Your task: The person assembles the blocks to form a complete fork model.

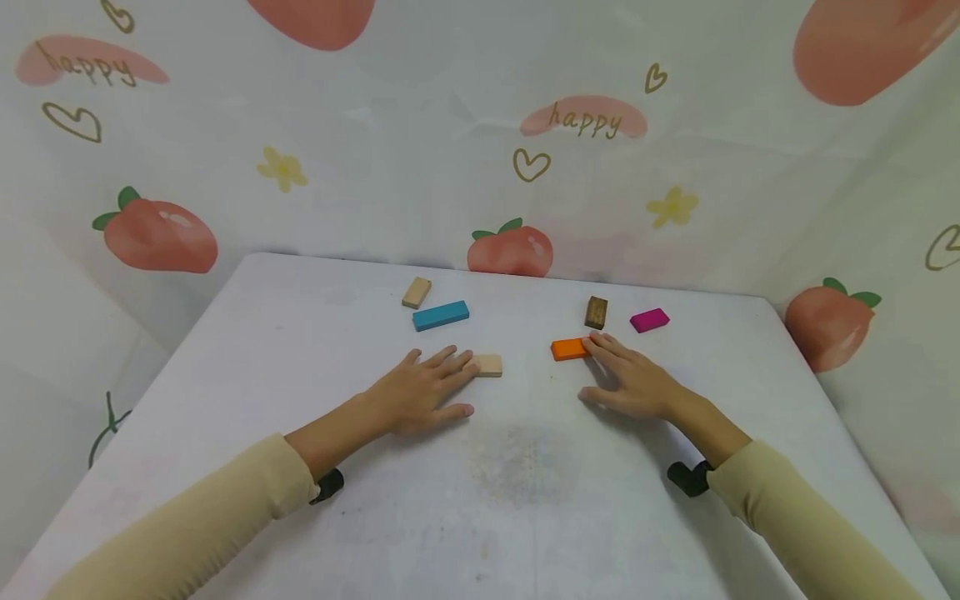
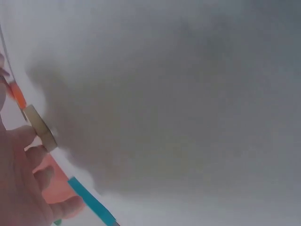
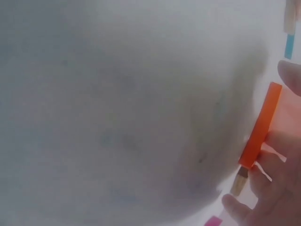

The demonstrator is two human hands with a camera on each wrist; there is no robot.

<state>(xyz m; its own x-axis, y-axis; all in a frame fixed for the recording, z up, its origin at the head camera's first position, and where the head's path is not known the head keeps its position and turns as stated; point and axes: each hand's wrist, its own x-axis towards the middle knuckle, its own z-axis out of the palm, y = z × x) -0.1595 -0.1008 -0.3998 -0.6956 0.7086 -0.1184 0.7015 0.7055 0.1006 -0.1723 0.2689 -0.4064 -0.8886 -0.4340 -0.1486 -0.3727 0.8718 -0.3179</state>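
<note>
With fingers spread, my left hand (image 1: 427, 393) touches the left end of a pale wooden block (image 1: 490, 366), palm down over the table. In the left wrist view, fingertips meet the side of that pale block (image 2: 40, 127). My right hand (image 1: 636, 383) lays its fingertips on the right end of an orange block (image 1: 570, 349), its thumb apart and pointing inward. The right wrist view shows the orange block (image 3: 261, 125) along those fingers. Neither hand curls round its block. A gap of bare tabletop separates the two blocks.
Behind the left hand lie a blue block (image 1: 441, 316) and another pale wooden block (image 1: 416, 292). A dark brown block (image 1: 596, 312) and a magenta block (image 1: 649, 320) lie behind the right hand. A peach-printed cloth (image 1: 420, 125) hangs behind the white table (image 1: 525, 533).
</note>
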